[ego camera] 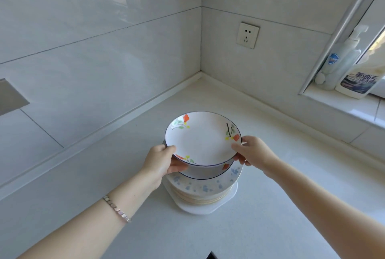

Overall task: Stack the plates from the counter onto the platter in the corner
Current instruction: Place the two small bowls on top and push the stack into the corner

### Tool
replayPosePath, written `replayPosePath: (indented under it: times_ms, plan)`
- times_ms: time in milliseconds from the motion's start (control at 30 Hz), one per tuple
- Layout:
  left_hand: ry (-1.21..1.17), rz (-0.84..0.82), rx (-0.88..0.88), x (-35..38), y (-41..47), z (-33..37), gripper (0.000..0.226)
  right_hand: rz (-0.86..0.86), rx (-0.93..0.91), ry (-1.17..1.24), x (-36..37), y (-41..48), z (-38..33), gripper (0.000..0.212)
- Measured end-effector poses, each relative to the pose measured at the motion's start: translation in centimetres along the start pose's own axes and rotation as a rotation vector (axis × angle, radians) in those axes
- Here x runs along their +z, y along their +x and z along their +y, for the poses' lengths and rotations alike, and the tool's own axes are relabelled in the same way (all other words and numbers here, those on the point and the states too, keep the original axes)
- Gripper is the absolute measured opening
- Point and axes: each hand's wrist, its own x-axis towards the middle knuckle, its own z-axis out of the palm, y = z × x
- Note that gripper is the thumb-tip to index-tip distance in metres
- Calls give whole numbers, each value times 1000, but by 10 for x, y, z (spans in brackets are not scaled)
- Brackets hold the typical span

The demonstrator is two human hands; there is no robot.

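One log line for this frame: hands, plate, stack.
left hand grips flowered plate left rim | right hand grips right rim | plate over stack on platter | not released

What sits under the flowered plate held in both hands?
A matching blue-rimmed plate lies just beneath the flowered plate, then a blue-speckled plate, banded plate edges and the white platter. Their faces are mostly covered; the plate count is hidden.

What we are missing
The top plate [203, 140] is covering most of the second plate [208, 172] and the stack [200, 195], which is hiding nearly all the platter [208, 209]; the left hand [160, 160] and right hand [253, 151] are hiding fingers under the rim, and the bottom edge is cutting off a dark thing [211, 255] we are failing to identify.
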Motion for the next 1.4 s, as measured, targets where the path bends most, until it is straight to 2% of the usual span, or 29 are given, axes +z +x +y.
replayPosePath:
  times_ms: [133,267,367,600,733,867,933,967,1033,1100,1133,1200,1300,1367,1400]
  plan:
    - [406,-1,108,-9,5,-6,22,32,19,-127,10,2,13,22]
    - [813,46,202,-19,14,-17,25,79,-6,-249,19,8,19,10]
    - [820,58,200,-20,20,-25,26,120,-14,-305,23,10,24,12]
    - [595,106,218,-14,24,-32,35,192,-56,-231,26,11,32,18]
    - [677,134,260,-13,31,-30,40,210,-62,-120,25,14,36,29]
    - [811,227,370,-18,36,-33,38,336,-60,-110,23,18,43,48]
    - [718,291,332,-17,40,-39,29,293,50,33,22,22,50,71]
    - [617,305,210,-16,43,-42,48,218,141,137,21,23,54,85]
    - [312,206,-124,-15,45,-47,93,9,338,372,25,22,63,110]
    - [94,27,-332,-15,45,-53,109,-171,440,528,32,22,70,124]
    - [47,-50,-371,-16,46,-56,106,-224,440,565,36,23,72,122]
    - [-40,-123,-360,-17,47,-62,85,-248,421,621,43,26,76,118]
    - [-86,-159,-349,-18,45,-78,63,-231,426,681,52,28,88,134]
    - [-108,-141,-356,-20,44,-90,62,-210,464,696,57,25,99,150]
    - [-135,-132,-361,-22,46,-96,68,-203,470,696,58,23,103,151]
